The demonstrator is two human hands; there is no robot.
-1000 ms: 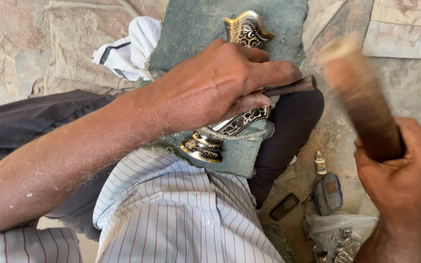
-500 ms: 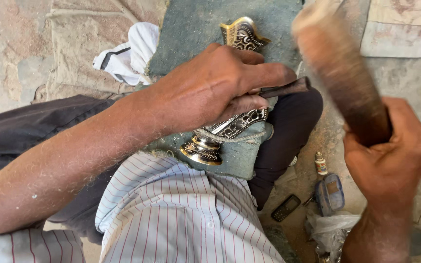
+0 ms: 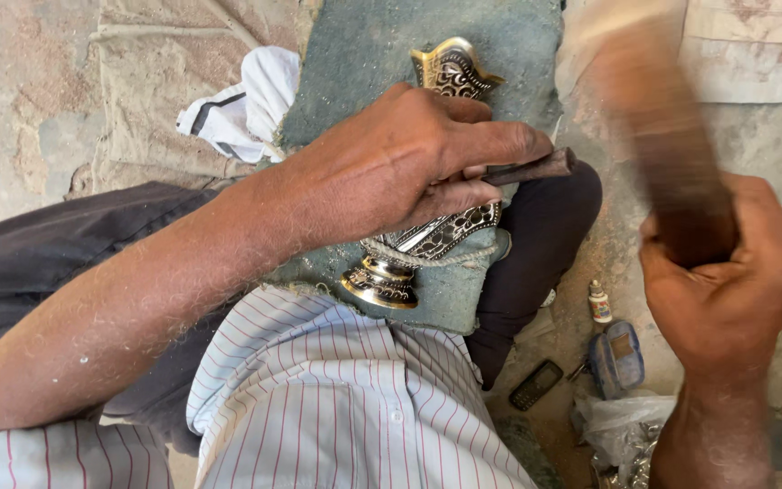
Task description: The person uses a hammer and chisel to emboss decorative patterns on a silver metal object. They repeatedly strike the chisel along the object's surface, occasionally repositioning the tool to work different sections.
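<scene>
Mallet lower, right of chisel

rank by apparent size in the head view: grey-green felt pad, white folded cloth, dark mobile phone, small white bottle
1. grey-green felt pad
2. white folded cloth
3. dark mobile phone
4. small white bottle

Bright, even daylight all over, soft shadows only, nothing blown out. A bit of shine on the engraved metal piece. The wooden mallet in the right hand is heavily motion-blurred, almost see-through at the top. The left hand and striped shirt look sharp.
</scene>
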